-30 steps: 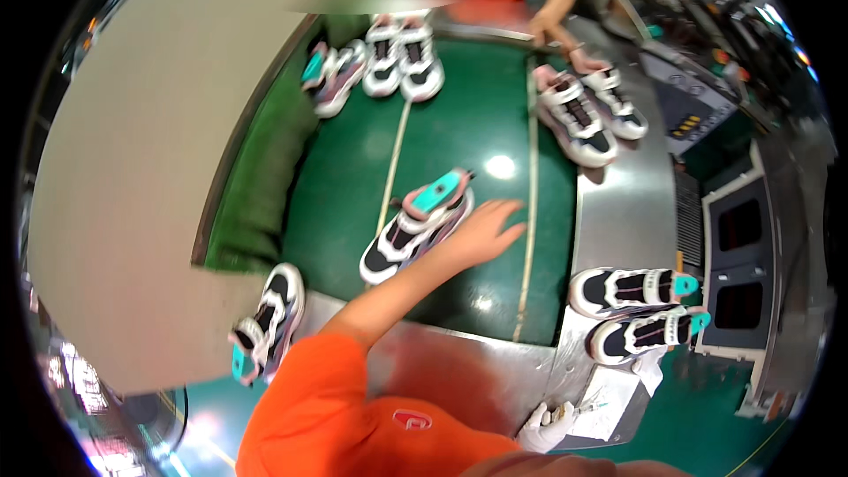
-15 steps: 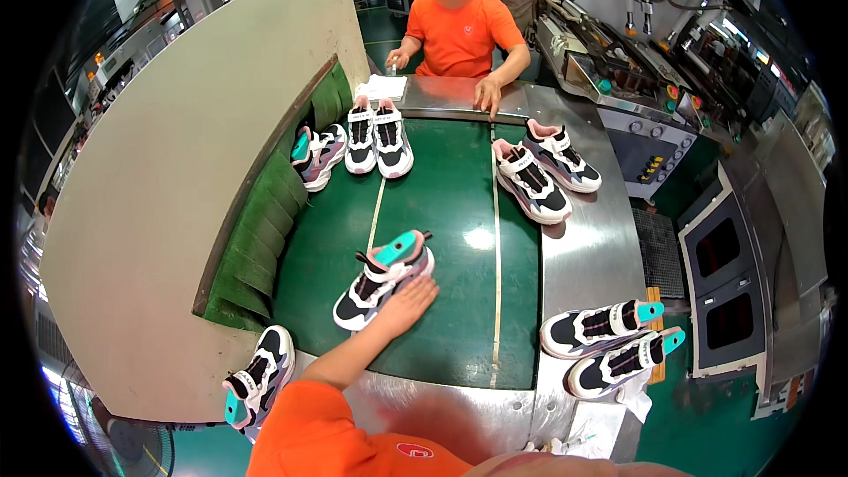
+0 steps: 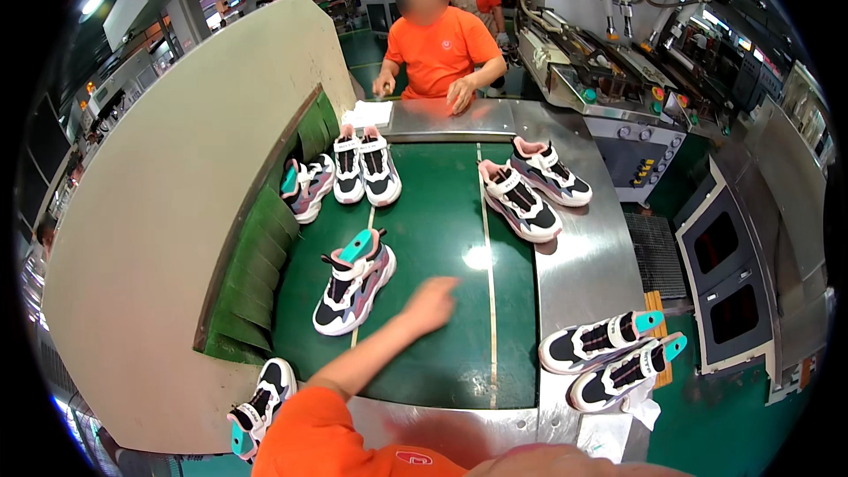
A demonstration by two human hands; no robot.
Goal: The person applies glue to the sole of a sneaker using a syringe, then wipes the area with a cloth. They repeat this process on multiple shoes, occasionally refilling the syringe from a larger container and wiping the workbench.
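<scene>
My left hand (image 3: 431,303) is over the green conveyor belt, apart from any shoe and holding nothing. Its fingers reach out to the right, a little blurred. To its left, a white, black and mauve sneaker (image 3: 353,287) with a pink lining stands on the belt, a turquoise shoe last showing at its opening. A pair of similar sneakers (image 3: 523,203) sits ahead to the right, partly on the metal border. My right hand is out of view.
Another pair of sneakers (image 3: 364,168) and a lasted shoe (image 3: 309,187) stand by the green flap curtain (image 3: 252,278). Two lasted sneakers (image 3: 609,358) rest on the metal edge at right, another (image 3: 265,402) at lower left. A co-worker in orange (image 3: 442,53) stands across the belt.
My left hand has come off the lasted sneaker on the belt and moved right. The view has shifted slightly. The co-worker's hand has drawn back from the far edge of the belt.
</scene>
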